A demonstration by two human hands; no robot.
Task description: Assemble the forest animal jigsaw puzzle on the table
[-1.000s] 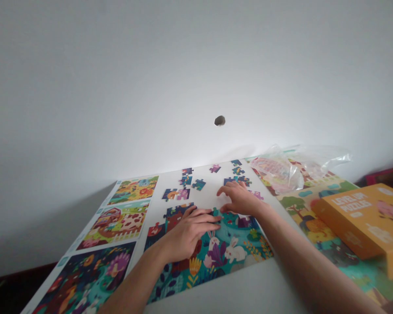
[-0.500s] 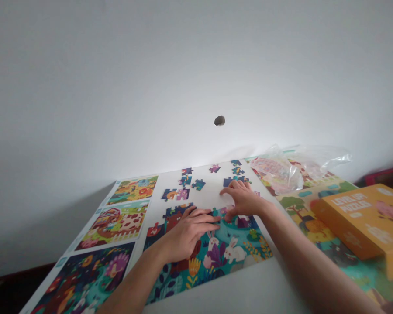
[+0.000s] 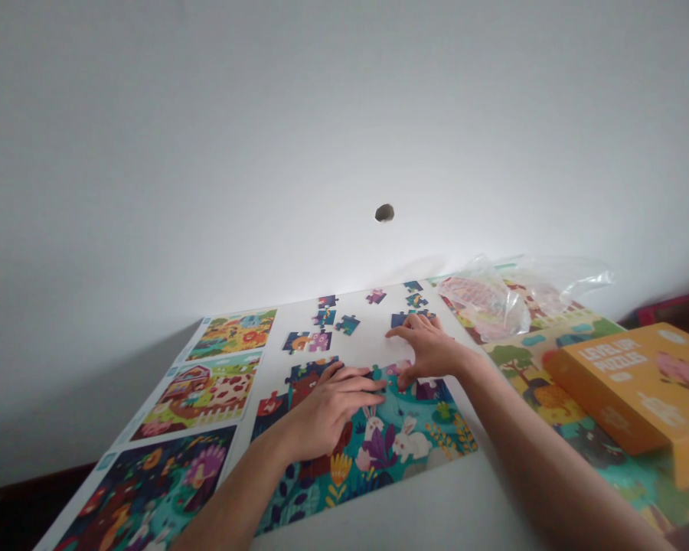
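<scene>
A partly joined jigsaw puzzle (image 3: pixel 379 451) with white rabbits, a bear and leaves lies on the white table. My left hand (image 3: pixel 336 402) rests flat on its upper middle, fingers stretched toward the right. At the puzzle's upper right edge is my right hand (image 3: pixel 428 348), thumb and index finger apart; the thumb touches the puzzle. Its other fingers reach toward joined dark puzzle pieces (image 3: pixel 400 318) and partly cover them. Loose pieces lie beyond the hands: a purple piece (image 3: pixel 376 296), a teal piece (image 3: pixel 347 325) and a joined orange and purple pair (image 3: pixel 308 341).
Printed picture sheets, one with a cow (image 3: pixel 207 394), line the table's left side. To the right, an orange puzzle box (image 3: pixel 625 390) sits on a colourful picture sheet (image 3: pixel 522 360). Clear plastic bags (image 3: pixel 494 302) lie behind it. A white wall (image 3: pixel 264 153) with a hole closes the back.
Both hands stay nearly where they were. The loose pieces and the puzzle show no clear movement.
</scene>
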